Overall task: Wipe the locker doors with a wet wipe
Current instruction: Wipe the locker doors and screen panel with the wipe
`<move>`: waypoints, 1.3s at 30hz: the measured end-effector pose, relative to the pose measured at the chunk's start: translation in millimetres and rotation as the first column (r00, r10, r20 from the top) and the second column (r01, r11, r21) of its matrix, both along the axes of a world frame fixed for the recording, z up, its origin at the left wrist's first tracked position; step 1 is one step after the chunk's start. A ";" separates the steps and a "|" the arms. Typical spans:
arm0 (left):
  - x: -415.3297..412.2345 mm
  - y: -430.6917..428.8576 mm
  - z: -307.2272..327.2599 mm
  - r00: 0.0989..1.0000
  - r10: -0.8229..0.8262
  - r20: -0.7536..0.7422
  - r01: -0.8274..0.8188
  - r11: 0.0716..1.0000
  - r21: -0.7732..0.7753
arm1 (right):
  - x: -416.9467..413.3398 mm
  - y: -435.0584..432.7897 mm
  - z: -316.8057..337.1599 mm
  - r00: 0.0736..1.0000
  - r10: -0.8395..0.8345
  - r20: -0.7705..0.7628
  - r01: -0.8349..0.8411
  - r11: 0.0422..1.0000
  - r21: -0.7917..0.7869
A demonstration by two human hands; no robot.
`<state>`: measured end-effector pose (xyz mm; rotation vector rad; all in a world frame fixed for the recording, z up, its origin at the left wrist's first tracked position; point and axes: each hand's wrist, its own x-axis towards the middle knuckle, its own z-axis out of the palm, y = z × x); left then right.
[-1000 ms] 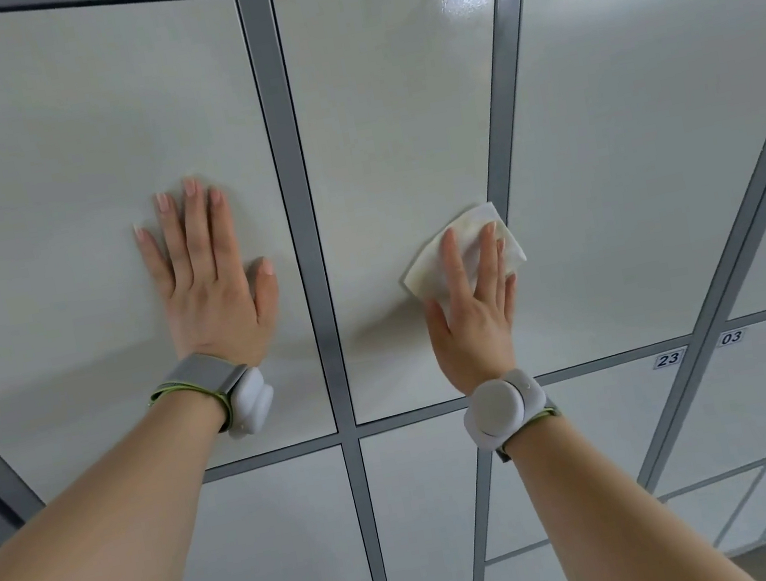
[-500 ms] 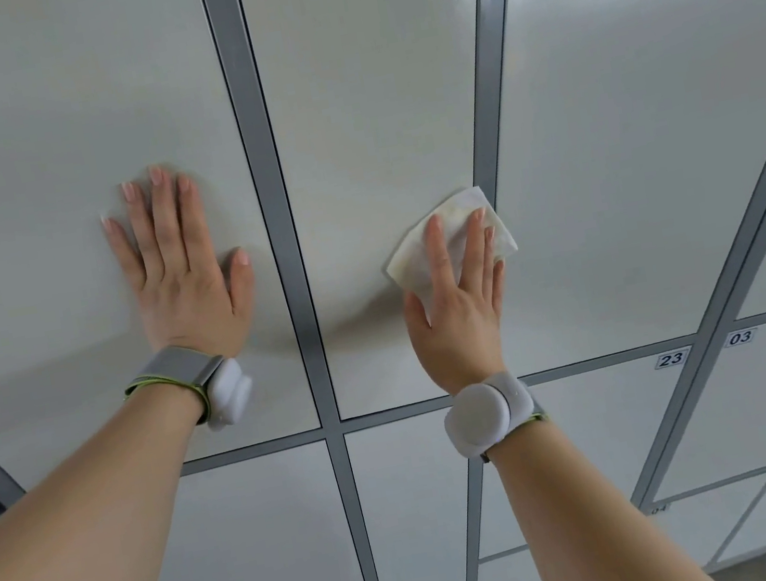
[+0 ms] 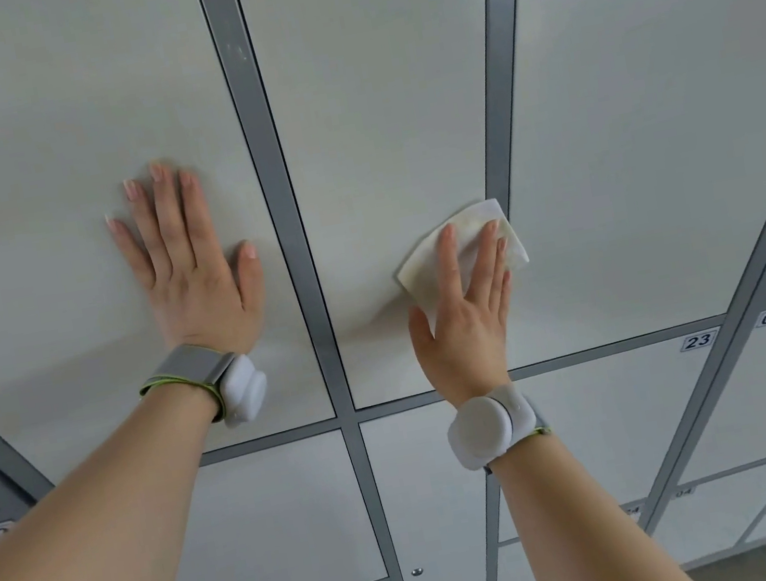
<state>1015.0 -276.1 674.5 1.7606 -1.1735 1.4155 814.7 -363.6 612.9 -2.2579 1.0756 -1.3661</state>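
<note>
The wet wipe [image 3: 419,276] lies flat on the middle locker door [image 3: 377,88], toward 4 o'clock, with its far corner at the grey frame post [image 3: 500,108]. The right hand [image 3: 465,322] presses it with straight, slightly spread fingers. At 9 o'clock from it, the left hand [image 3: 192,281] rests flat on the neighbouring door [image 3: 22,173], fingers together, thumb apart. The wipe appears thin, limp and damp, so it will likely bunch. Bear on its centre, not its edges.

Mid locker door [image 3: 386,137] carries wet wipe [image 3: 468,222] at rt edge.
</note>
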 end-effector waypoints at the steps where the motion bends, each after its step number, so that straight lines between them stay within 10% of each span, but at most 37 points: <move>1: 0.1 0.4 -0.4 1.000 -0.012 -0.001 0.012 1.000 0.000 | 1.4 2.1 0.6 1.000 -0.002 0.002 0.002 1.000 0.017; 32: 5.8 6.8 -15.2 0.974 -0.226 -0.005 0.225 0.973 -0.041 | 29.6 29.8 -34.2 0.998 -0.053 -0.034 0.057 0.985 0.162; 39: 7.1 8.6 -17.1 0.971 -0.239 0.003 0.239 0.970 -0.032 | 42.4 26.4 0.5 0.999 -0.035 0.017 0.035 0.999 -0.017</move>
